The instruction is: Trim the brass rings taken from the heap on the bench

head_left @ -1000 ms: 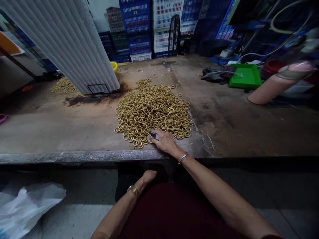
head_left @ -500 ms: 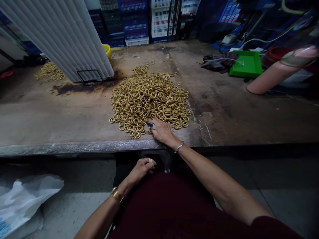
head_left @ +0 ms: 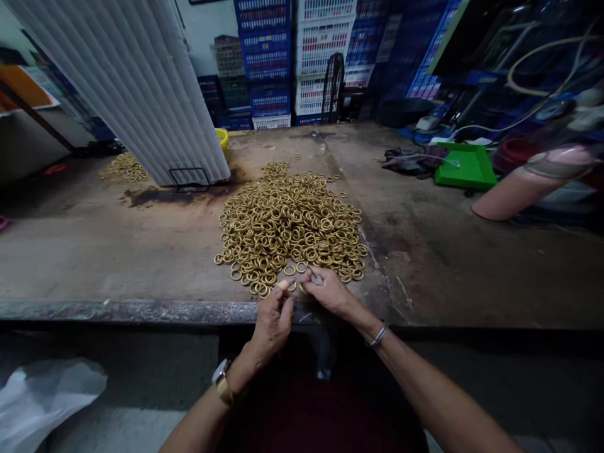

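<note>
A heap of brass-coloured rings [head_left: 287,217] lies on the worktable [head_left: 141,264], with several loose rings at its near edge. My right hand [head_left: 333,294] is at that edge, closed round a small grey tool with a dark tip [head_left: 316,277]; its exact kind is unclear. My left hand [head_left: 272,321] is just left of it, over the table's front edge. Its index finger reaches toward the loose rings and its thumb stands apart from it. No object shows in the left hand, though part of the palm is hidden.
A tall white corrugated panel [head_left: 155,94] leans in a black wire stand at the left, with a smaller ring pile [head_left: 123,168] behind it. To the right are a green tray [head_left: 465,167] and a pink cylinder [head_left: 523,189]. Stacked crates [head_left: 267,56] line the back.
My left hand has risen from my lap to the table edge beside the right hand. The right hand has drawn back slightly from the heap with its tool. The view has tilted up.
</note>
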{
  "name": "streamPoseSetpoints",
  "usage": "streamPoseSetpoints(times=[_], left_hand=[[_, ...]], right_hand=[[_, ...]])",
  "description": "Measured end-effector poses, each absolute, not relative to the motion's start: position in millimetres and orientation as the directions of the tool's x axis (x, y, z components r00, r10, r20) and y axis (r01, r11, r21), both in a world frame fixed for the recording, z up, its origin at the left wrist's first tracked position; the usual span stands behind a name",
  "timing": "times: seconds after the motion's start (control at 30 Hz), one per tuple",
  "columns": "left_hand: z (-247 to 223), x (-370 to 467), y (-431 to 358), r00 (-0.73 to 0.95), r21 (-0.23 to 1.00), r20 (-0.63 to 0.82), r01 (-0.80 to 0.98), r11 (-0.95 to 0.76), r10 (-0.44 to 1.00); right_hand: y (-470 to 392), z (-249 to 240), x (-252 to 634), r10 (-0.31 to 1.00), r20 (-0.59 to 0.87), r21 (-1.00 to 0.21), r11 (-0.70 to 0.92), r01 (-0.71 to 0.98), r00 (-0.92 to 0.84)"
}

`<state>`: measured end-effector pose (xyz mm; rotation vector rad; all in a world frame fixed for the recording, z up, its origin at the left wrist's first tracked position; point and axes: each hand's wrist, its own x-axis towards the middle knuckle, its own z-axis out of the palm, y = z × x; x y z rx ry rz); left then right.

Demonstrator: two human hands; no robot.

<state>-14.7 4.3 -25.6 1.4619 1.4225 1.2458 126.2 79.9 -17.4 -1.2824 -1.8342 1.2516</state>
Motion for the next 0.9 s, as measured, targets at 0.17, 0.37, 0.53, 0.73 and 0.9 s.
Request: streamPoseSetpoints(times=[0.17,0.37,0.53,0.73,0.9], left_hand=[[-25.7,-11.4,5.9,-0.106,0.972,0.081,0.229,-0.055,0.991],[-22.2,-4.4,-2.6,-0.132,0.986,0.06,0.165,-0.038,0.989],[-22.4,-2.7,-4.0,-0.113,0.986,0.076,0.157,-0.058,0.991],[-17.6,-6.9,-8.9,-0.137,0.973,0.069,0.226,-0.036,0.988],[-6.2,-5.7,-15.4,-0.104,0.952,0.126,0.291,-0.091,0.987]], right_hand=[[72.5,-13.9,127.2,0.929,-0.114,-0.951,0.001,0.31,-0.352],[66.5,-10.4,124.8,0.917,-0.161,-0.975,-0.091,0.201,-0.366],[55.7,-11.3,125.9,0.821,-0.313,-0.942,-0.334,0.043,-0.478],[42.5,-12.9,128.6,0.898,-0.268,-0.963,-0.263,0.062,-0.35],[27.0,-9.1,129.6,0.952,-0.021,-0.962,0.065,0.267,-0.306]])
